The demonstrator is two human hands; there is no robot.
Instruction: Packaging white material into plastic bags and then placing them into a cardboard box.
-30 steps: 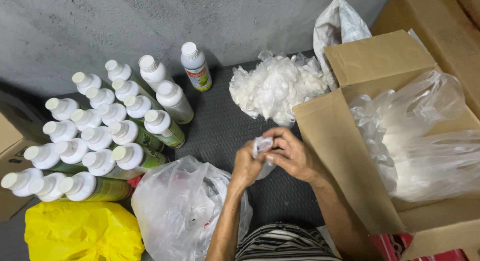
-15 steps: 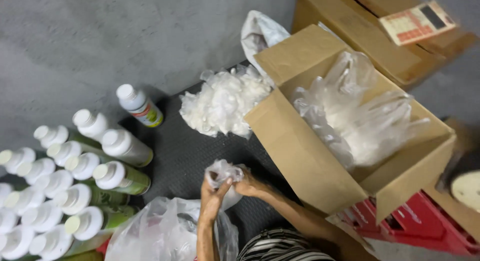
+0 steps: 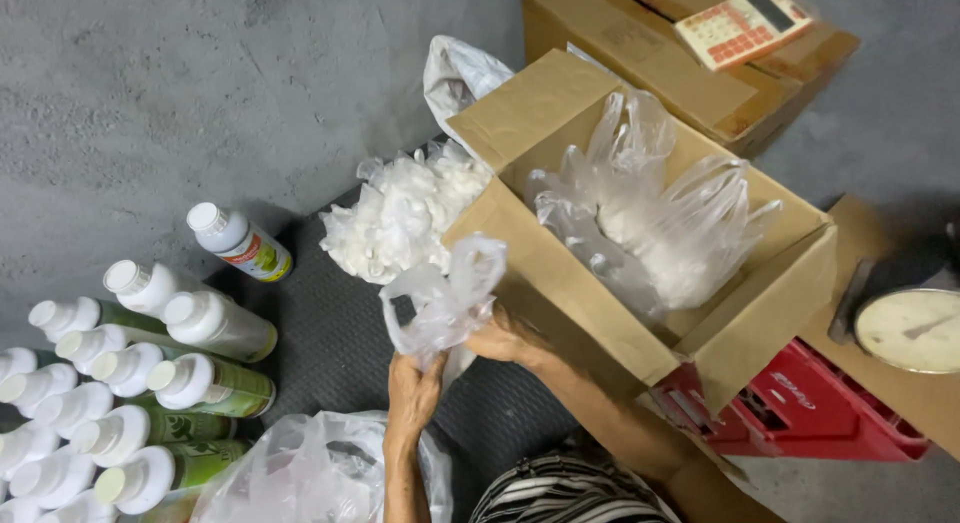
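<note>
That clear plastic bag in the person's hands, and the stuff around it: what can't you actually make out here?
Head view only:
- Clear bag: crumpled film; whether anything is inside cannot be told.
- Left hand and right hand: fingers partly hidden by the bag.
- Open cardboard box: plastic liner hides its bottom.
- White bottles: the row is cut off by the left edge.
- Scale dial: too small to read.

1. A thin clear plastic bag (image 3: 445, 303) was crumpled and half-open, held upright between both hands.
2. Its loose top rose above the left hand (image 3: 413, 388) and right hand (image 3: 505, 341).
</note>
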